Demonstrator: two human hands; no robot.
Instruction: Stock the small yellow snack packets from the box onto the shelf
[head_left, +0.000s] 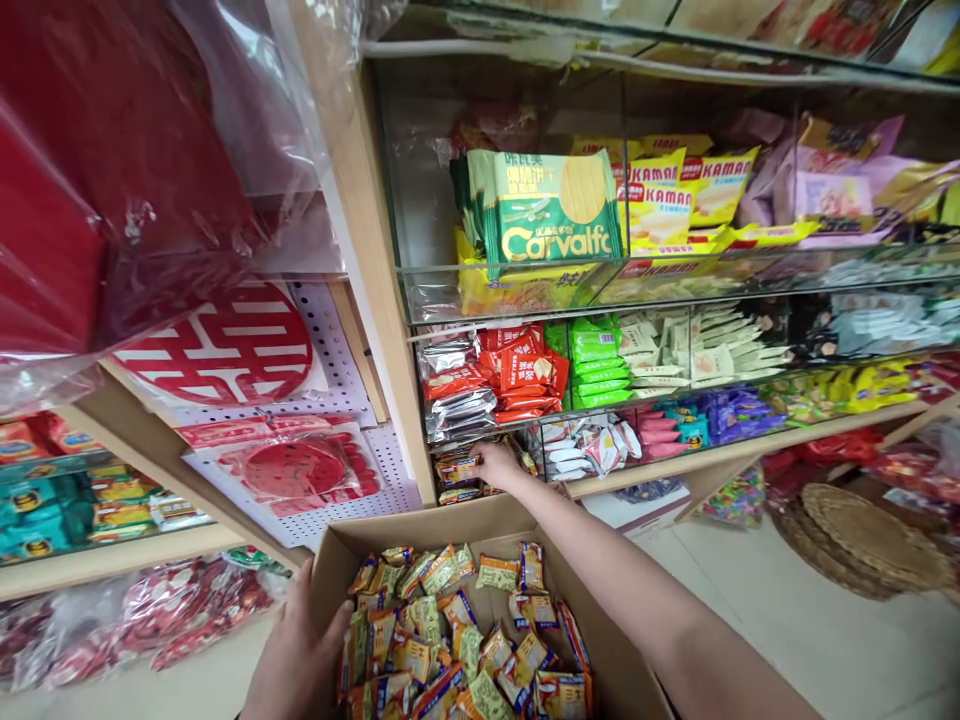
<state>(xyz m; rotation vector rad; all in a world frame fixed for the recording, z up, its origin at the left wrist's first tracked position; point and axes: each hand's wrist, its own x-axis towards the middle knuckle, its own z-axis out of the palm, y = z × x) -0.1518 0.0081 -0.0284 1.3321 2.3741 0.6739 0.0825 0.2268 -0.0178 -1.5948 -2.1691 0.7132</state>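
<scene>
My left hand [296,655] grips the left wall of an open cardboard box [420,525], thumb inside the rim. The box holds several small orange, yellow and green snack packets [457,640]. My right hand [496,465] reaches over the box into the lowest glass shelf compartment, where matching orange-brown packets [459,472] lie. Its fingers are curled among those packets; what they hold is hidden.
Glass shelves carry green Carvalfc biscuit packs [555,205], yellow Kaman bags [675,195], red and silver sachets [495,380] and green sachets [592,360]. A wooden post [375,280] divides the shelving. Red paper decorations [225,345] hang at left. Woven baskets [862,540] sit on the floor at right.
</scene>
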